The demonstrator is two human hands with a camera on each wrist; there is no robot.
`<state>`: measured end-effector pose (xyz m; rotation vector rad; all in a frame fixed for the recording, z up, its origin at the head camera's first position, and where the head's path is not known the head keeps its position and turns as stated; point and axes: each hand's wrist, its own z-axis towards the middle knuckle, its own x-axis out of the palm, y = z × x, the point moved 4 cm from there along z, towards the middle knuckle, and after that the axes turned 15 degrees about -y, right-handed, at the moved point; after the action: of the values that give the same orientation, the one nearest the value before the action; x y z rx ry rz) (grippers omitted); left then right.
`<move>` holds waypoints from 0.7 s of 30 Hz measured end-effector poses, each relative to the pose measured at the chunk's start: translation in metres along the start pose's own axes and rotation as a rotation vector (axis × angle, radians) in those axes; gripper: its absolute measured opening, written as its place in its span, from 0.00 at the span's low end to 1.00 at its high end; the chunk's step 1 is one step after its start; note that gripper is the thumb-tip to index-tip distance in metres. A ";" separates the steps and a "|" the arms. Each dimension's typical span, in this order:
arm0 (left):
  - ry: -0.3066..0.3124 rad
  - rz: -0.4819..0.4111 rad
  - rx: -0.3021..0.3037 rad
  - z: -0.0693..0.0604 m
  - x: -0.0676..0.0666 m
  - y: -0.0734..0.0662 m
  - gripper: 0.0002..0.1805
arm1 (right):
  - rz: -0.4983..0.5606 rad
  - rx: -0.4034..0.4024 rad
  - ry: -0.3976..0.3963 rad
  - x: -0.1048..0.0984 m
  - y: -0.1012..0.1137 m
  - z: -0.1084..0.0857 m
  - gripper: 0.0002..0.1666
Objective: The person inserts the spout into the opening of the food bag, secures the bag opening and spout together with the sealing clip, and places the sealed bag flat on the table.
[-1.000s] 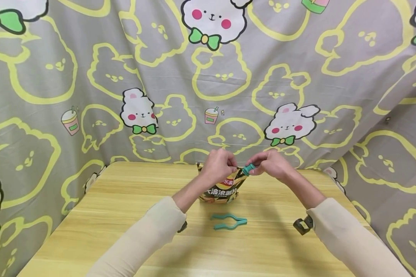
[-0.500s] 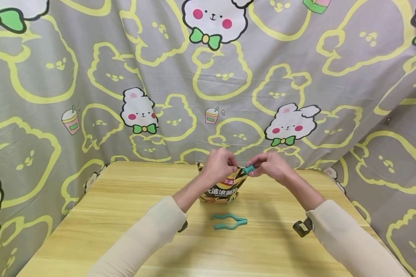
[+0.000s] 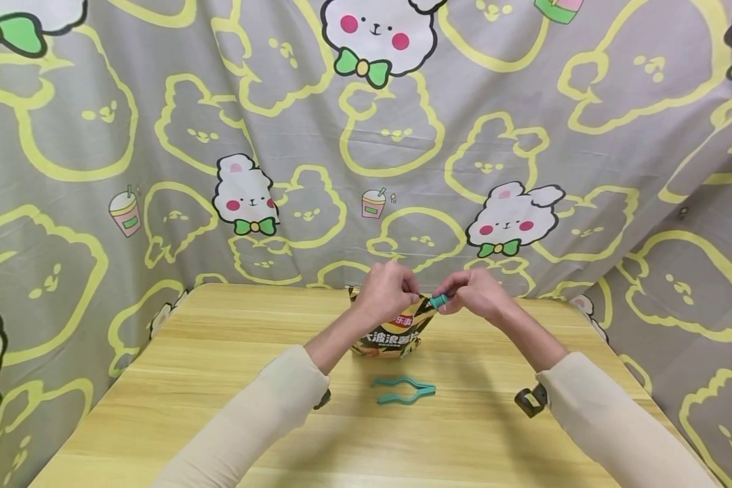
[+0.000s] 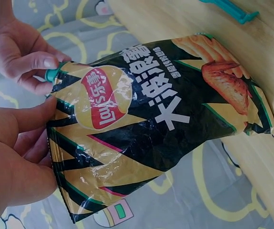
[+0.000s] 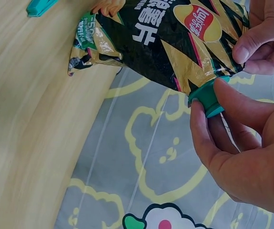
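Note:
A black and gold bag of Lay's chips (image 3: 392, 333) stands upright near the table's far edge. My left hand (image 3: 384, 293) pinches its top edge between thumb and fingers, plain in the left wrist view, where the left hand (image 4: 17, 157) is at the seal. At the bag's top right corner my right hand (image 3: 478, 293) grips a teal bag clip (image 5: 208, 98) between thumb and fingers. The clip sits at the bag's corner; how far it reaches along the top edge is hidden. A second teal clip (image 3: 404, 390), spread open, lies on the table in front of the bag.
The wooden table (image 3: 219, 379) ends just behind the bag. A grey curtain (image 3: 317, 135) with yellow cartoon outlines hangs behind and at both sides. A dark wrist-worn device (image 3: 532, 400) shows by the right sleeve.
Both hands keep their hold and have barely moved. The clip in my right hand looks turned slightly, with a shorter length of it showing. The clip on the table has stayed put.

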<state>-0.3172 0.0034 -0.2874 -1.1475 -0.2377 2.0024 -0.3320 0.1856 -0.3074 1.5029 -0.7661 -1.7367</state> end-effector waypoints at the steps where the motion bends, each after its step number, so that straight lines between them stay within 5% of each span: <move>1: 0.000 0.000 0.001 0.000 0.000 0.000 0.06 | 0.000 -0.002 0.003 0.000 0.001 0.000 0.11; 21: 0.004 0.009 0.006 -0.001 0.001 -0.002 0.05 | -0.096 -0.045 -0.035 0.002 0.009 -0.001 0.11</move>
<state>-0.3160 0.0054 -0.2878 -1.1504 -0.2243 2.0073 -0.3302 0.1791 -0.3014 1.5040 -0.6782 -1.8434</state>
